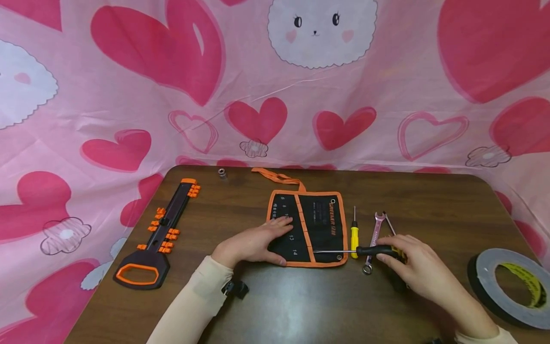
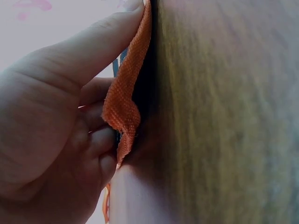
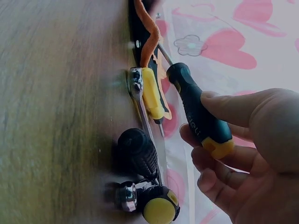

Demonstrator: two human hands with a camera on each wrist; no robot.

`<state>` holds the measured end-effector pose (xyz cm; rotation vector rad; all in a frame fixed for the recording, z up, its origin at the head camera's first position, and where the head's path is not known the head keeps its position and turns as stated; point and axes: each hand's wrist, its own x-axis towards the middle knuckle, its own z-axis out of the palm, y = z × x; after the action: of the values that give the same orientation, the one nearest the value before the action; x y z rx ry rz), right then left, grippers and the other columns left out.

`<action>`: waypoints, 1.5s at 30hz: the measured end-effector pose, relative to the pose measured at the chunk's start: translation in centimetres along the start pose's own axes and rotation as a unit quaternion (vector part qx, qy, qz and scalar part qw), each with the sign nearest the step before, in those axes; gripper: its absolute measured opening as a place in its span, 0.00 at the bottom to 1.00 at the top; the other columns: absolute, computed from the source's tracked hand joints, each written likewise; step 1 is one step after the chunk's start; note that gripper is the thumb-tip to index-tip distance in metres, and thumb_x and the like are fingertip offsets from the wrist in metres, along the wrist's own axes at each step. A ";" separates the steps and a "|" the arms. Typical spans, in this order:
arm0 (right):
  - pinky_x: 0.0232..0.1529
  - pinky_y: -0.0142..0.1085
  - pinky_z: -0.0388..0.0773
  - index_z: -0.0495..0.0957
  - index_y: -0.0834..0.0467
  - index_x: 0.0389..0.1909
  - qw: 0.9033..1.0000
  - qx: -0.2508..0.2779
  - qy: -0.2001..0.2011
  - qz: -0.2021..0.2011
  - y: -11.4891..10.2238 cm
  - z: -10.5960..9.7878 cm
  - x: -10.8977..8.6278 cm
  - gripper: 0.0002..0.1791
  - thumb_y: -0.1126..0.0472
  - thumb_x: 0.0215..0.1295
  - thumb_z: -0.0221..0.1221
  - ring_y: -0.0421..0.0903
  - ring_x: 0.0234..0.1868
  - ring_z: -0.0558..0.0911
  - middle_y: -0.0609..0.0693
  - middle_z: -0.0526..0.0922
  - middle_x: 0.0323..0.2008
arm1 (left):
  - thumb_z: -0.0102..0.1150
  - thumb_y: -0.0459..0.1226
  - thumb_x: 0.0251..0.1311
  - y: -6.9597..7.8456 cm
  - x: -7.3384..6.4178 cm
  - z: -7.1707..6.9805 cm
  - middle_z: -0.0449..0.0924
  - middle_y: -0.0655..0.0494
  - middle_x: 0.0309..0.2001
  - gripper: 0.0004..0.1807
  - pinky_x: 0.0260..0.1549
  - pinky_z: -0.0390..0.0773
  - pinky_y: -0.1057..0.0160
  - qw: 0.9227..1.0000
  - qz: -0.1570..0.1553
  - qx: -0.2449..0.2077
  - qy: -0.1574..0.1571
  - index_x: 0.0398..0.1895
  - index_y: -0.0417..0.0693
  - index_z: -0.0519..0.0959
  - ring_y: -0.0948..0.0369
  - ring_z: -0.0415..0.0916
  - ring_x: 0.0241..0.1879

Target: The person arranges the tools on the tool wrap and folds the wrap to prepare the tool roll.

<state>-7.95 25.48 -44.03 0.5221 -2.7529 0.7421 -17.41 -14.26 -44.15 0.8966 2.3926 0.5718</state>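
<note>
A black tool pouch (image 1: 320, 215) with orange trim and printed size numbers lies on the table. My left hand (image 1: 262, 241) rests on its left part, fingers extended; the left wrist view shows the thumb and fingers along the raised orange edge (image 2: 124, 102). My right hand (image 1: 414, 263) pinches the black-and-yellow handle of a screwdriver (image 3: 201, 112) between thumb and fingers. Its shaft (image 1: 335, 251) points left over the pouch, with the tip at the orange middle band; whether it is inside a pocket I cannot tell. A yellow screwdriver (image 1: 354, 239) and a combination wrench (image 1: 375, 239) lie between pouch and right hand.
Partly under the right hand are more tools, including a black ribbed handle (image 3: 140, 149) and a yellow-ended handle (image 3: 160, 210). A black rack with orange clips (image 1: 169, 224) lies left, a socket (image 1: 221, 173) at the back, a tape roll (image 1: 513, 286) at right.
</note>
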 end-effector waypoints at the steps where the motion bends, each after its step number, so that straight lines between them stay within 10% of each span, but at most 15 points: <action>1: 0.39 0.40 0.80 0.89 0.50 0.48 1.000 0.000 -0.001 0.001 0.0 0.0 0.0 0.19 0.62 0.55 0.80 0.39 0.40 0.82 0.39 0.89 0.41 | 0.75 0.57 0.63 0.0 0.0 0.0 0.48 0.62 0.89 0.53 0.85 0.56 0.47 1.000 0.000 0.000 0.000 0.87 0.54 0.60 0.58 0.41 0.89; 27: 0.33 0.32 0.71 0.90 0.53 0.48 0.999 0.031 -0.028 0.025 -1.3 0.7 0.7 0.19 0.58 0.56 0.81 0.34 0.36 0.75 0.43 0.90 0.41 | 0.75 0.56 0.64 0.3 0.0 0.1 0.48 0.60 0.90 0.53 0.85 0.55 0.46 1.000 0.000 0.004 -0.002 0.87 0.52 0.60 0.57 0.40 0.90; 35: 0.31 0.31 0.73 0.91 0.53 0.44 0.999 0.033 0.010 -0.023 -1.5 1.3 1.2 0.19 0.62 0.49 0.84 0.32 0.35 0.74 0.40 0.86 0.39 | 0.76 0.56 0.63 0.4 0.0 0.0 0.47 0.61 0.90 0.53 0.85 0.55 0.46 1.000 -0.005 0.005 -0.001 0.87 0.52 0.60 0.57 0.39 0.90; 45: 0.43 0.47 0.81 0.92 0.51 0.42 1.000 -0.006 -0.001 -0.016 -2.0 1.7 1.5 0.17 0.58 0.51 0.83 0.46 0.42 0.83 0.41 0.89 0.40 | 0.76 0.56 0.64 0.3 0.1 0.0 0.47 0.61 0.90 0.53 0.85 0.54 0.46 1.000 -0.003 0.003 -0.006 0.87 0.53 0.60 0.57 0.39 0.90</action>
<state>-8.71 22.57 -44.12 0.5640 -2.7412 0.7175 -17.30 -13.98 -44.04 0.8916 2.3871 0.5568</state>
